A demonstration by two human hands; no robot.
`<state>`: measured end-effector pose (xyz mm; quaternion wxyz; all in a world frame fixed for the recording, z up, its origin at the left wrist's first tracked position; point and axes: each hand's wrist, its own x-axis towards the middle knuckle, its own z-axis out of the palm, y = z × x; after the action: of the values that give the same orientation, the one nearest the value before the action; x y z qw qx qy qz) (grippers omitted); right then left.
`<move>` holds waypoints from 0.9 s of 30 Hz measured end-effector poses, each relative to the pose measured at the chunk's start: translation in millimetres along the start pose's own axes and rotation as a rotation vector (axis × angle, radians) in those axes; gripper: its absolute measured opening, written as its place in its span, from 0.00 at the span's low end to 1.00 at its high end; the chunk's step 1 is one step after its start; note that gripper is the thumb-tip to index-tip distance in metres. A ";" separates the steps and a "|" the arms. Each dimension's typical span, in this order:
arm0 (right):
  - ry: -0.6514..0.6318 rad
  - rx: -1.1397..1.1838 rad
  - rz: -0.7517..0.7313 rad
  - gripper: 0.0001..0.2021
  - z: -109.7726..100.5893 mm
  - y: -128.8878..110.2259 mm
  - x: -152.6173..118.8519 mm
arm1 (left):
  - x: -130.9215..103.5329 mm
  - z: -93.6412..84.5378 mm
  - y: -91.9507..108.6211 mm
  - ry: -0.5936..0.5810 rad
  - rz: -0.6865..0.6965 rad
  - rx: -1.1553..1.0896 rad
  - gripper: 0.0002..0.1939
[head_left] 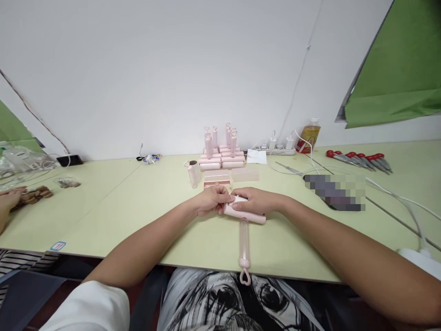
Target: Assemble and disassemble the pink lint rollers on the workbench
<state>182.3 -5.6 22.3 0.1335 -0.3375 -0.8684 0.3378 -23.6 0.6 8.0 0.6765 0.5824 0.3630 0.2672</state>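
A pink lint roller (pixel 253 218) with a white roll lies crosswise just above the table. My right hand (pixel 257 201) is closed over its top, fingers along the white part. At the roller's left end, my left hand (pixel 212 200) pinches the edge of the white roll, thumb and fingers together. Whatever lies between those fingertips is too small to make out. Below the roller, a clear handle (pixel 244 241) with a pink heart-shaped loop points toward me and reaches the table edge. Just behind my hands sits an open pink case (pixel 216 183).
Stacked pink rollers (pixel 210 165) with several upright clear handles stand by the wall. Clear covers (pixel 245 174) and a pink tube (pixel 194 172) lie nearer. Rightward are a power strip (pixel 285 151), a bottle (pixel 309 135), red-handled tools (pixel 358 161) and cables. Another person's hand (pixel 10 198) is far left.
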 end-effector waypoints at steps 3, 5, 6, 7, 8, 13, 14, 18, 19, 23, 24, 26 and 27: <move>-0.034 -0.005 0.026 0.20 1.0 -1.2 0.3 | -0.2 0.8 1.6 0.020 -0.017 0.016 0.19; -0.018 0.010 0.006 0.20 2.6 -1.0 1.4 | 0.1 0.6 2.2 0.040 -0.024 0.029 0.19; -0.001 0.017 -0.008 0.20 3.3 -0.6 2.0 | 0.4 0.5 2.2 0.050 -0.024 0.039 0.19; 0.016 0.021 -0.018 0.20 4.0 -0.2 2.6 | 0.7 0.5 2.1 0.061 -0.023 0.050 0.18; 0.033 0.022 -0.023 0.20 4.6 0.2 3.1 | 1.0 0.7 1.9 0.072 -0.021 0.060 0.18; 0.092 0.008 -0.018 0.19 6.9 -0.7 4.4 | 0.2 6.0 3.2 0.133 -0.028 0.068 0.14; 0.100 0.003 -0.013 0.19 7.3 -1.2 4.5 | -0.1 7.5 3.6 0.144 -0.032 0.062 0.14; 0.114 -0.039 0.024 0.20 9.2 -1.5 4.3 | -0.3 10.8 1.6 0.202 -0.043 0.079 0.12; 0.119 -0.058 0.037 0.20 9.9 -1.2 4.2 | 0.0 10.2 0.2 0.212 -0.032 0.091 0.12; 0.169 -0.125 0.091 0.21 12.5 0.5 4.5 | 2.0 3.0 -5.3 0.172 0.024 0.101 0.13; 0.181 -0.134 0.104 0.21 13.0 0.7 4.9 | 2.5 0.9 -6.0 0.153 0.030 0.100 0.13; 0.205 -0.152 0.144 0.22 14.1 0.3 6.1 | 3.4 -2.4 -6.6 0.123 0.033 0.105 0.14; 0.217 -0.159 0.168 0.21 14.5 -0.3 6.7 | 3.6 -3.3 -6.4 0.116 0.033 0.109 0.13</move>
<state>170.5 -8.4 11.9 0.1708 -0.4530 -0.8416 0.2394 -24.5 4.2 0.9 0.6174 0.6076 0.4060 0.2913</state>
